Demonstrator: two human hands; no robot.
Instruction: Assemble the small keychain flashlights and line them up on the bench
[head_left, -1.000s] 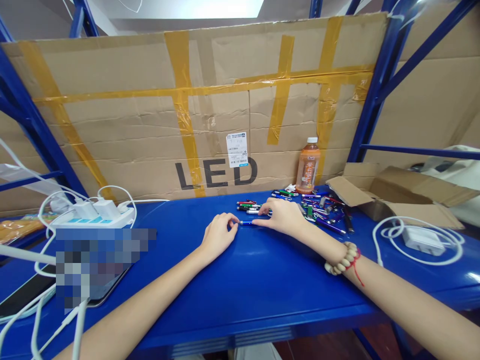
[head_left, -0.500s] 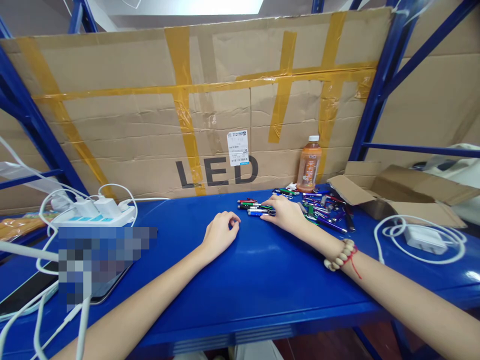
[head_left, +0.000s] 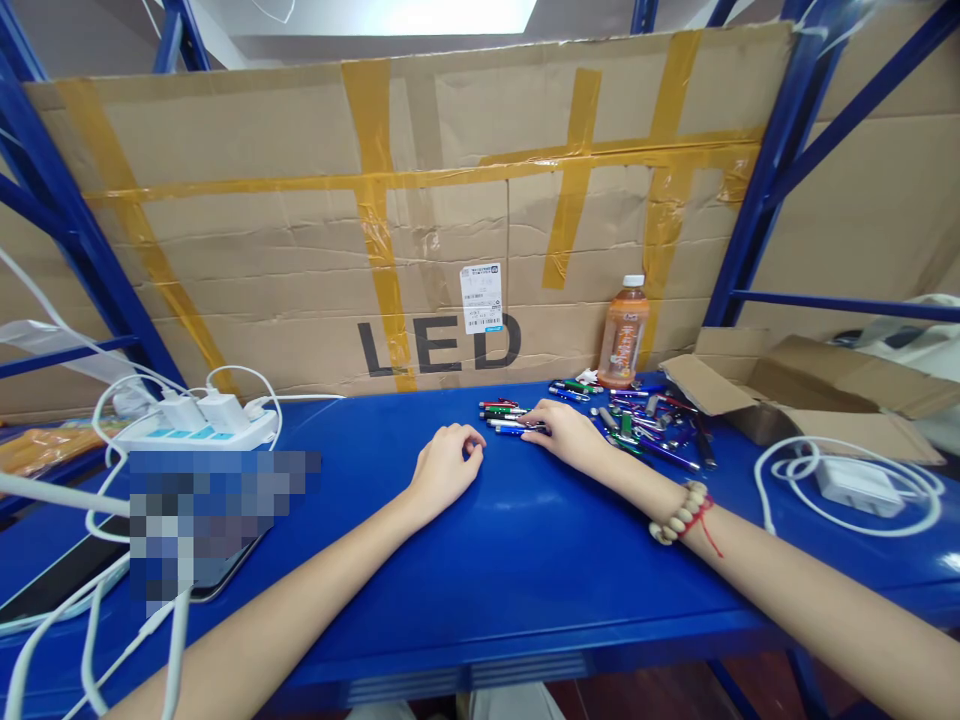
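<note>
A short row of pens (head_left: pixel 501 412) with red, green, black and blue barrels lies side by side on the blue tabletop. My right hand (head_left: pixel 566 432) is over the right ends of this row, its thumb at the blue pen (head_left: pixel 510 430) and its fingers closed on the pen ends, partly hiding them. To the left, my left hand (head_left: pixel 448 468) rests on the tabletop with its fingers loosely curled and nothing visible in them. Beyond my right hand is a jumbled heap of pens (head_left: pixel 656 425), mostly blue and purple, with some green and red.
An orange drink bottle (head_left: pixel 624 335) stands behind the heap, near an opened cardboard box (head_left: pixel 817 420). A white charger (head_left: pixel 859 485) with coiled cable lies at right. On the left are a power strip (head_left: pixel 202 435), cables and a phone (head_left: pixel 67 575). Taped cardboard (head_left: pixel 300 260) forms the back.
My right hand has shifted slightly, its fingers still at the pen ends, and more of the heap shows behind it. My left hand stays curled in place. The camera view has moved a little.
</note>
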